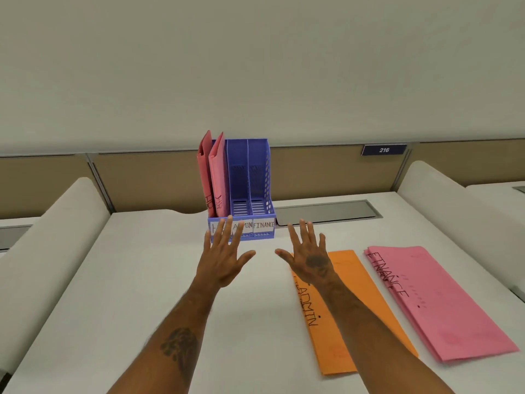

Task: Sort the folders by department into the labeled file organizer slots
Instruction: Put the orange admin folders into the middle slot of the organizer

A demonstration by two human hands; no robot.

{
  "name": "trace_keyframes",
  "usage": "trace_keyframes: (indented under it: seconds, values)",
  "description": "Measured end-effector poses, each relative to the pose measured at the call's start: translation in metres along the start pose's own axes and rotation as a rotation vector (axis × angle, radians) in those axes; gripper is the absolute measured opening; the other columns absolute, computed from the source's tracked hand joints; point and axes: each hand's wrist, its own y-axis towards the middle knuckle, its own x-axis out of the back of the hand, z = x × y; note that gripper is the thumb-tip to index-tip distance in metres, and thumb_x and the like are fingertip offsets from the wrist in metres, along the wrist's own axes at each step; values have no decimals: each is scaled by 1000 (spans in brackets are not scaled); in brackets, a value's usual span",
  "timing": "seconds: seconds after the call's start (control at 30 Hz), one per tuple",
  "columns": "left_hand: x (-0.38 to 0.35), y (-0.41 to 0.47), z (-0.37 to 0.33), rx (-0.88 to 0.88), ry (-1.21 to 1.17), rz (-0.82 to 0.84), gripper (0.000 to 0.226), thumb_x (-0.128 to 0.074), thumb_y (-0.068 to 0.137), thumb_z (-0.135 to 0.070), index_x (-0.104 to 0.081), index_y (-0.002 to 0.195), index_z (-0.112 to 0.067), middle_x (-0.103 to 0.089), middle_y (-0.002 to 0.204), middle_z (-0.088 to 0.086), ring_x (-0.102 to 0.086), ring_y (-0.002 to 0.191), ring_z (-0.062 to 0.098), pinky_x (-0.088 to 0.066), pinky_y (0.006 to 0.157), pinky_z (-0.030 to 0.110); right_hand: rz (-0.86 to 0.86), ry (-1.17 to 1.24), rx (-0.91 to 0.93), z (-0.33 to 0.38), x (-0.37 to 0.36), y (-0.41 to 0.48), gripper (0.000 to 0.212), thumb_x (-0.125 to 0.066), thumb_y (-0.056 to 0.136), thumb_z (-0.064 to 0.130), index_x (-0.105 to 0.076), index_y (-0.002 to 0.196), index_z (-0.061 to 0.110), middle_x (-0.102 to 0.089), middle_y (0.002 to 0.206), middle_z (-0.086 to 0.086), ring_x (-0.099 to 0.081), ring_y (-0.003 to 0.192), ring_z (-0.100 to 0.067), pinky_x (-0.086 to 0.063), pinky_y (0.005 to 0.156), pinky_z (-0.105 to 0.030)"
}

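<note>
Left hand point(223, 258): fingers spread, empty, raised over the white desk point(142, 280) just before the organizer.
Right hand point(309, 258): fingers spread, empty, above the top of the orange folder.
Flat orange paper folder marked ADMIN point(349, 317): lies on the desk; likely light, floppy, slick; best pinched at a long edge.
Stacked pink paper folders marked FINANCE point(437, 302): right of the orange one; probably slide apart, so grip both together.
Purple plastic mesh three-slot file organizer point(250, 189): HR slot holds two upright pink folders marked HR point(214, 172); ADMIN and FINANCE slots empty.
</note>
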Motion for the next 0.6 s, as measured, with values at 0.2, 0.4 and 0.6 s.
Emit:
trace_keyframes:
  seconds: [0.2,0.4,0.6]
  values:
    - [-38,-3,-74,17,-7,75,88,4,81,-81,28,149,-29,29,161,1,26,149,20,10,120,47,69,39,-61,-79,-22,-37,86,-10,86,74,3,154,24,7,162,-12,8,149,-30,-2,117,-55]
    - [-85,-12,-141,39,-5,150,88,-2,85,-80,27,150,-28,32,159,1,28,148,21,14,119,47,149,35,-70,-147,-49,-63,90,-4,83,76,1,155,22,3,162,-13,5,150,-30,-7,117,-55]
    - [-119,-17,-182,66,19,213,88,-2,84,-80,29,149,-29,33,159,0,30,147,21,18,116,45,215,104,-67,-186,-70,-75,92,-5,81,78,-1,155,24,3,163,-11,3,150,-29,-17,116,-55]
